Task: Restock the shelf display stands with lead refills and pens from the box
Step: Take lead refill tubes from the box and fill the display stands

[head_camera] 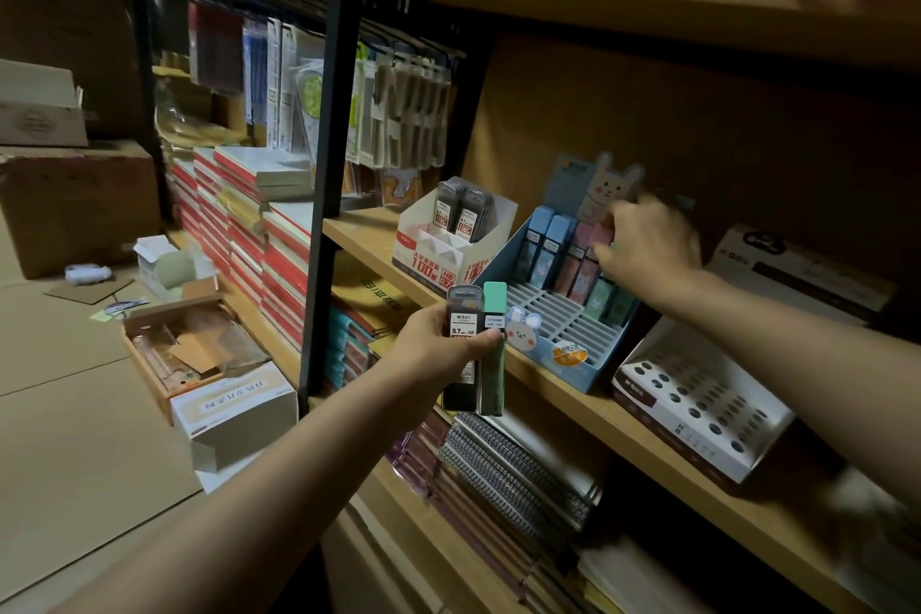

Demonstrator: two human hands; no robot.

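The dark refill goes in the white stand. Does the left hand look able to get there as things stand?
Probably yes. The left hand holds the refills just in front of the white stand, whose front slots look open, and nothing stands between them.

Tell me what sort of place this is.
Probably a stationery shop's stockroom: wooden shelves with a blue lead-refill display stand, stacked notebooks, and cardboard boxes on the floor.

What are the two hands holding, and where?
Left hand grips a dark and a green lead-refill case around their middles. Right hand pinches a pink case's top.
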